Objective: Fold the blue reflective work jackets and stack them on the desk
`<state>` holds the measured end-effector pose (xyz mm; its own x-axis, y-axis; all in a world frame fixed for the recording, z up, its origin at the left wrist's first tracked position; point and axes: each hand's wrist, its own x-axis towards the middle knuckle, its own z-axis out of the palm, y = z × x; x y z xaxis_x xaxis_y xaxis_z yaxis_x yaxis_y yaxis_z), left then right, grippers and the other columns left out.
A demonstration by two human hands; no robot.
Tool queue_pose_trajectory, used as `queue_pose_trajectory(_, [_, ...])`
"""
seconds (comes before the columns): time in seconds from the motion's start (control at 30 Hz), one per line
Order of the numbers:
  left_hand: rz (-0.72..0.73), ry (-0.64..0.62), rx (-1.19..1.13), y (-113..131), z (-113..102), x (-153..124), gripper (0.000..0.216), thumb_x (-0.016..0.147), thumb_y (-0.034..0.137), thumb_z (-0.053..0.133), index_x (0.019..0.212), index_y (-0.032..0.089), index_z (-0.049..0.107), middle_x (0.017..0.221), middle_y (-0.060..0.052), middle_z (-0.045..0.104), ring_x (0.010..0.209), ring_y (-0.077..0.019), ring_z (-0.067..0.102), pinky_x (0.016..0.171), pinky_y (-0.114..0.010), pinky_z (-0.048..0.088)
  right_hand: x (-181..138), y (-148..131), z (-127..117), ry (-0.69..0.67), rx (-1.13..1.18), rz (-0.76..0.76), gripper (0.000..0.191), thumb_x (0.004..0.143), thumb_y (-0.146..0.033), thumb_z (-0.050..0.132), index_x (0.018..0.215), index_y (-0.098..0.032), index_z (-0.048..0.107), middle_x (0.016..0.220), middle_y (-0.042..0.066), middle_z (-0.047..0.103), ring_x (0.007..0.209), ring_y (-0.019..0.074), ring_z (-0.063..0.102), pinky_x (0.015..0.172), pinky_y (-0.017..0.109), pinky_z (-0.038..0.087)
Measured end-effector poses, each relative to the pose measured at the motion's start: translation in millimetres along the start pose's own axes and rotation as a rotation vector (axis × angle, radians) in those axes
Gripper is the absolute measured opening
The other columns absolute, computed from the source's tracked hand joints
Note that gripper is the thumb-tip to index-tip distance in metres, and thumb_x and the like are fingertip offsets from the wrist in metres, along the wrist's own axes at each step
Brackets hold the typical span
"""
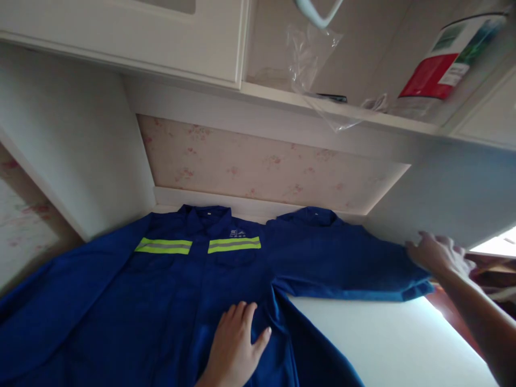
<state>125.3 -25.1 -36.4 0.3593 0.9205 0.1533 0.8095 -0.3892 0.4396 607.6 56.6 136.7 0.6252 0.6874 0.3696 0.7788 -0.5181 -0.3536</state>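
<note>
We judged that light, flat pressure suited the blue jacket (pixel 169 312), spread over the white surface (pixel 387 338). Our left hand (pixel 237 338) lay over it, fingers loosely parted; our right hand (pixel 439 258) blurred at a sleeve's (pixel 346 269) end, its grip unclear. Matte cloth creased softly beneath straight yellow-green bands (pixel 163 246).

The left jacket (pixel 161 306) is deep blue, with two fluorescent yellow-green chest bands (pixel 163 246), each split by a grey stripe, and pale lettering (pixel 237 234). The right jacket (pixel 334 258) is blue too. The surface (pixel 374 333) is whitish. The far wallpaper (pixel 229 166) is pale pink, scattered with darker pink flowers. The container (pixel 447 59) at far right shows red, white, green and blue.
</note>
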Motion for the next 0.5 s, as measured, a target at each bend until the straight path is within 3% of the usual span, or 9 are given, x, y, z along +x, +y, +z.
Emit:
queue_pose_trajectory(0.07, [-0.026, -0.031, 0.043, 15, 6, -3, 0.042, 0.090, 0.044, 0.052, 0.120, 0.016, 0.062, 0.118, -0.015, 0.069, 0.108, -0.0317, 0.064, 0.092, -0.046, 0.054, -21, 7, 20, -0.163, 0.013, 0.028, 0.030, 0.077, -0.033, 0.067, 0.103, -0.018, 0.066, 0.130, 0.026, 0.055, 0.120, 0.0433, 0.051, 0.087, 0.052, 0.043])
queue_pose_trajectory(0.13, [-0.057, -0.051, 0.074, 24, 12, -2, 0.036, 0.090, 0.038, 0.053, 0.116, 0.015, 0.063, 0.115, -0.016, 0.069, 0.106, -0.0311, 0.065, 0.089, -0.044, 0.055, -59, -1, 50, -0.498, 0.131, 0.076, 0.022, 0.082, -0.038, 0.062, 0.092, -0.018, 0.066, 0.109, 0.021, 0.068, 0.097, 0.0347, 0.065, 0.076, 0.042, 0.049])
queue_pose_trajectory(0.23, [-0.113, -0.083, 0.108, 28, 16, 4, 0.022, 0.094, 0.024, 0.045, 0.103, 0.019, 0.064, 0.103, -0.010, 0.069, 0.093, -0.0266, 0.068, 0.078, -0.040, 0.057, -115, -20, 96, -0.851, 0.260, 0.214, 0.044, 0.088, -0.057, 0.052, 0.076, -0.017, 0.063, 0.077, 0.015, 0.072, 0.062, 0.0226, 0.067, 0.056, 0.031, 0.051])
queue_pose_trajectory(0.37, [-0.049, -0.101, 0.081, 20, 9, 13, 0.032, 0.098, 0.017, 0.032, 0.088, 0.024, 0.061, 0.090, -0.002, 0.067, 0.085, -0.0216, 0.067, 0.069, -0.033, 0.054, -151, -39, 131, -1.055, 0.373, 0.290, 0.069, 0.087, -0.076, 0.037, 0.074, -0.013, 0.063, 0.072, 0.015, 0.072, 0.059, 0.0171, 0.068, 0.054, 0.024, 0.053])
queue_pose_trajectory(0.5, [-0.004, -0.046, -0.014, 13, -6, 17, 0.030, 0.101, 0.022, 0.031, 0.088, 0.024, 0.058, 0.090, -0.002, 0.067, 0.088, -0.0190, 0.066, 0.075, -0.030, 0.050, -152, -48, 143, -1.138, 0.423, 0.291, 0.061, 0.088, -0.068, 0.048, 0.067, -0.013, 0.059, 0.063, 0.014, 0.070, 0.049, 0.0137, 0.064, 0.045, 0.019, 0.047])
